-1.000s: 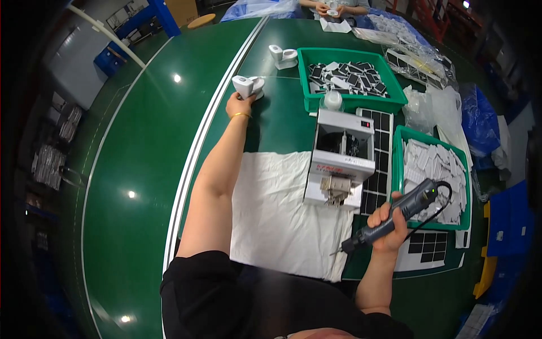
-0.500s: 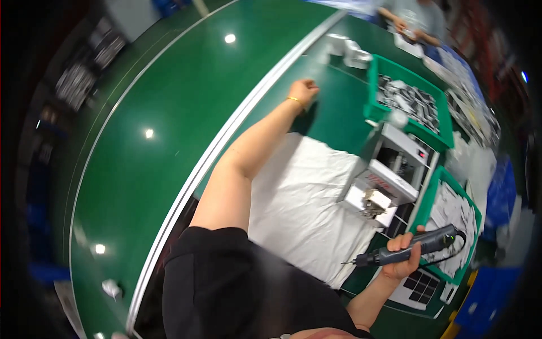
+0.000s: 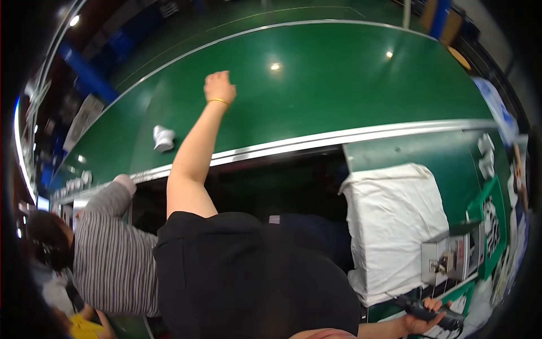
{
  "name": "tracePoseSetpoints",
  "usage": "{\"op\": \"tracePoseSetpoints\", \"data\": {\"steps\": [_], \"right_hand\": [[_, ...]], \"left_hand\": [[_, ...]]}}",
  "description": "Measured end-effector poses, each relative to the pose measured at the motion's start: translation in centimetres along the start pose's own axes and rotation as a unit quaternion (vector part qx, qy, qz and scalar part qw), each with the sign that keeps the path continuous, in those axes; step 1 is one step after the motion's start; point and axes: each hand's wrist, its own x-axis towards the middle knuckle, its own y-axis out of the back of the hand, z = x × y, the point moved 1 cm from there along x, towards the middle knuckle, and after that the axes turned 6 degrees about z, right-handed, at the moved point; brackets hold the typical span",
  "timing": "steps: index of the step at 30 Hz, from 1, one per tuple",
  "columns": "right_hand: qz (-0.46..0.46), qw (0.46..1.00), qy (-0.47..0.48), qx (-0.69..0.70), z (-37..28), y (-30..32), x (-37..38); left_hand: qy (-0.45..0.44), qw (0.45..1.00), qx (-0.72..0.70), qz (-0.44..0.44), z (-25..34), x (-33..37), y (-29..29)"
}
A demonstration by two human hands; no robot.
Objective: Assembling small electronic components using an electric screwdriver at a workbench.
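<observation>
My left hand (image 3: 219,87) is stretched far out over the green belt-like surface (image 3: 316,73), a yellow band on its wrist. Its fingers look loosely bent and a little apart, with nothing visible in them. A white rounded piece (image 3: 164,138) lies on that surface, to the left of the hand and not touching it. At the lower right, my right hand (image 3: 423,322) is wrapped round a dark grey electric screwdriver (image 3: 420,309), whose thin bit points left near a white cloth (image 3: 389,226).
A grey-white machine (image 3: 451,257) stands right of the cloth, next to a green crate (image 3: 497,226) of small parts. White pieces (image 3: 486,155) sit beyond it. A co-worker in a striped top (image 3: 116,254) is close on my left. A metal rail (image 3: 316,141) edges the green surface.
The view has swung to the left. My left arm has moved from over the worktable to the long green surface beyond the rail. The right hand keeps the screwdriver.
</observation>
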Motion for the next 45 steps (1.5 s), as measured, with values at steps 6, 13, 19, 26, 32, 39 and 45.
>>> {"op": "tracePoseSetpoints", "data": {"steps": [6,13,19,26,32,39,45], "right_hand": [[0.003,0.996,-0.073,0.053,1.1,-2.1,0.5],[-0.005,1.0,-0.012,-0.012,1.5,-2.0,0.8],[-0.001,0.999,-0.035,-0.011,-0.4,-2.8,-0.4],[0.159,0.935,-0.047,-0.314,4.7,-11.9,-3.0],[0.099,0.924,-0.142,-0.34,7.5,-17.1,-5.1],[0.166,0.914,-0.123,-0.35,5.8,-15.1,-7.4],[0.189,0.911,-0.091,-0.355,6.2,-14.3,-7.9]], "left_hand": [[0.236,0.816,0.225,-0.477,-19.0,-5.5,7.5],[0.185,0.891,0.128,-0.394,-23.8,-10.4,0.6],[0.03,0.948,-0.093,-0.303,-10.7,-3.2,3.6],[-0.232,0.563,-0.697,-0.38,19.4,-8.4,17.4],[-0.356,0.297,-0.739,-0.488,30.2,-20.8,24.1],[-0.383,0.214,-0.712,-0.548,32.5,-24.8,26.4],[-0.332,0.158,-0.727,-0.58,33.3,-26.7,26.5]]}}
